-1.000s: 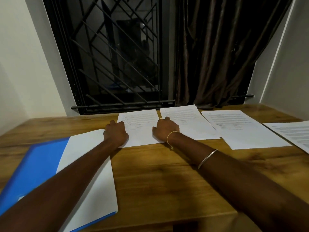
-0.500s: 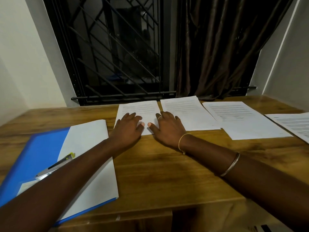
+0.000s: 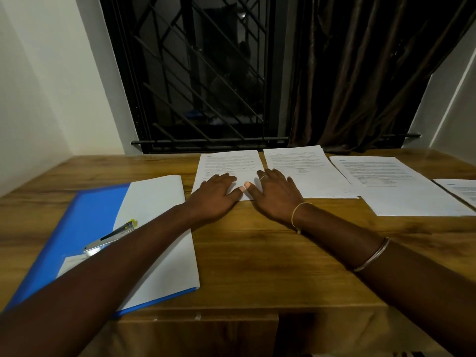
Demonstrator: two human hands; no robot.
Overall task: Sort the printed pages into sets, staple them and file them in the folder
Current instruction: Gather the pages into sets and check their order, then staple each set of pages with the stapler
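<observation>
Pressing down on the leftmost page [image 3: 229, 163], I have my left hand [image 3: 215, 193] and right hand [image 3: 274, 194] spread flat, holding nothing. My forearm [image 3: 103, 266] hides part of the stapler [image 3: 110, 239] on the folder [image 3: 90, 222]; the far-right page [image 3: 461, 191] on the bench [image 3: 257, 253] is cut off.
</observation>
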